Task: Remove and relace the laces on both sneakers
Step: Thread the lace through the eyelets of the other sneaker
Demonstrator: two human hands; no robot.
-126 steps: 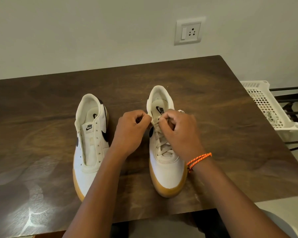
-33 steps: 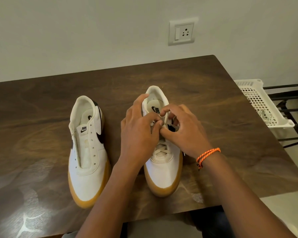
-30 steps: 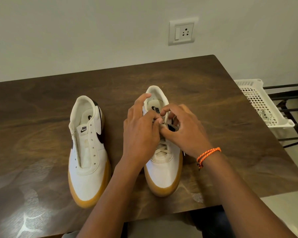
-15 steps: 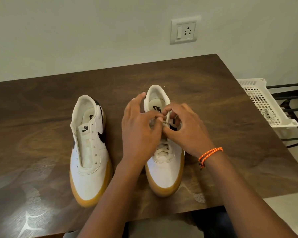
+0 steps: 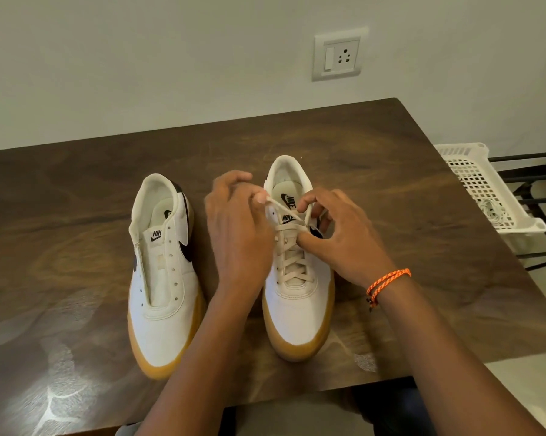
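On a dark wooden table (image 5: 391, 146), the left hand (image 5: 237, 234) pinches one end of the lace (image 5: 292, 256) at the top of the right sneaker (image 5: 297, 278), while the right hand (image 5: 344, 237) pinches the other end, thumb pressing the crossing. If either pinch slips, the tie may loosen. The unlaced left sneaker (image 5: 163, 278) sits just left. A white basket (image 5: 492, 196) stands off the table's right edge, a wall socket (image 5: 336, 53) beyond; nothing blocks the hands.
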